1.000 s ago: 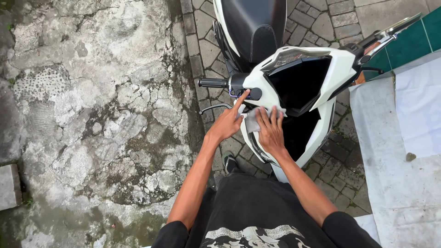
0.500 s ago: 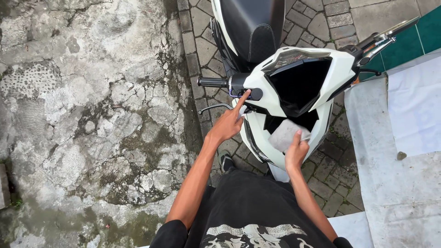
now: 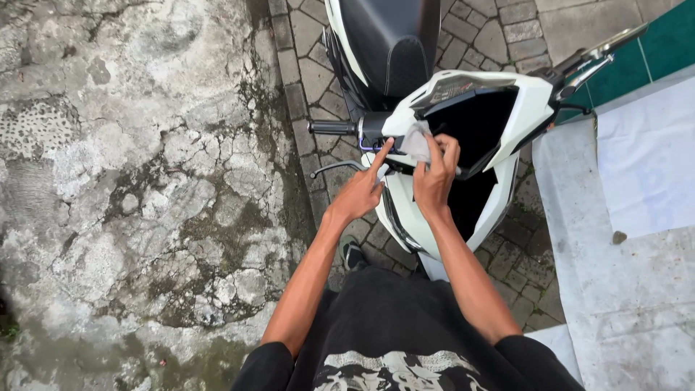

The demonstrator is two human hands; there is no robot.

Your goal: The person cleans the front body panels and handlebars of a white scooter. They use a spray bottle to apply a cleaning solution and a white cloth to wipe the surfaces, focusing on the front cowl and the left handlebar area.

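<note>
Two hands met at the scooter's (image 3: 521, 108) front: the right hand (image 3: 434, 181) clamped a grey cloth (image 3: 418, 140) against the white panel just below the dash. The left hand (image 3: 360, 194) lay beside it, forefinger stretched onto the switch housing (image 3: 373, 130), gripping nothing.

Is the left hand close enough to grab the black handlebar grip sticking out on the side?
Probably yes. The left hand rests on the white scooter panel just beside the black handlebar grip, and nothing lies between them. The right hand holds the grey cloth.
</note>
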